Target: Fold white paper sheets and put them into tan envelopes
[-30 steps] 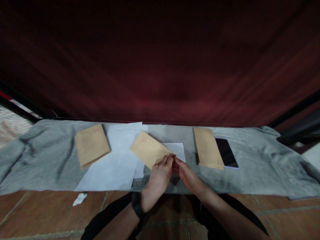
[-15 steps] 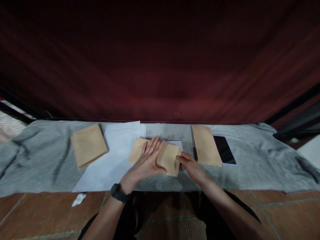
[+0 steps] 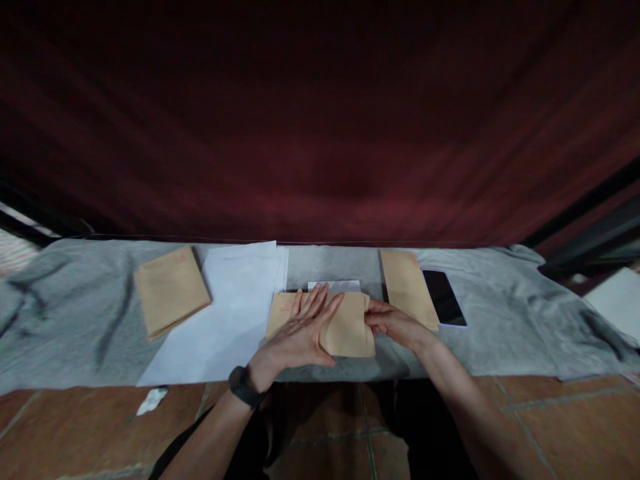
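Observation:
A brown envelope point(image 3: 347, 333) lies crosswise in front of me, its right end slightly raised. My left hand point(image 3: 305, 330), a dark watch on its wrist, rests on the envelope with fingers stretched and spread. At the right end, my right hand point(image 3: 387, 321) grips the edge near the envelope's opening, and some fingertips are hidden behind the paper. Just beyond the envelope a piece of white paper point(image 3: 335, 285) shows, partly covered by it.
On the grey cloth point(image 3: 505, 300) are large white sheets point(image 3: 220, 313), a stack of brown envelopes point(image 3: 173, 291) at left, more brown envelopes point(image 3: 407, 287) at right, and a phone point(image 3: 444, 298) beside them. A dark red curtain point(image 3: 320, 167) hangs behind. Crumpled paper point(image 3: 151, 401) lies on the tiled floor.
The envelope has shifted right and slightly towards me, both hands moving with it. My right fingers have changed their hold at its right end. More white paper shows behind it.

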